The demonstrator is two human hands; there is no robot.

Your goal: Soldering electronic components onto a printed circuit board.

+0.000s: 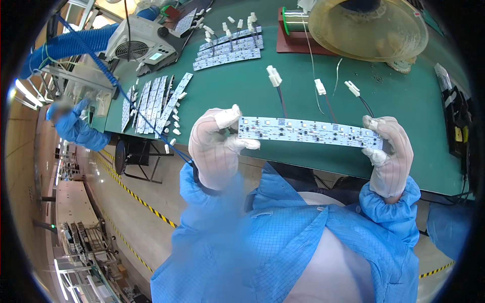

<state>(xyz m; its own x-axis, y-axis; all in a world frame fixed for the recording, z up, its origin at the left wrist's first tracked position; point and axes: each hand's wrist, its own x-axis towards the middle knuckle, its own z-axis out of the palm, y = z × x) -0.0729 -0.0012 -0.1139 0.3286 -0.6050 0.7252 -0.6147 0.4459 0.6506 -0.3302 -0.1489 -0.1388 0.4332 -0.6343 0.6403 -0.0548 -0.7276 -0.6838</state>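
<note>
Hands in white gloves hold a long LED strip (309,132) level above the near edge of a green bench (237,96), as I see it from the head camera. My left hand (218,149) pinches the strip's left end, thumb on top and fingers curled beneath; my right hand (390,154) grips the right end the same way, so both are closed on the board. The strip carries a row of small pale squares and darker parts along its length. Three wires with white plugs (274,76) rise from its far edge and lie back across the bench. Farther off on the bench I see two batches of similar strips, one fanned out at the left (151,103) and one stacked near the top (230,48). A grey fan unit (139,40) stands beside them, with a blue ribbed hose (76,43) leading off to the left. A round yellowish dish (366,25) sits at the far right, next to a wire spool (295,22). Blue sleeves cover both my forearms. Another person in blue (73,123) works at the far left.
</note>
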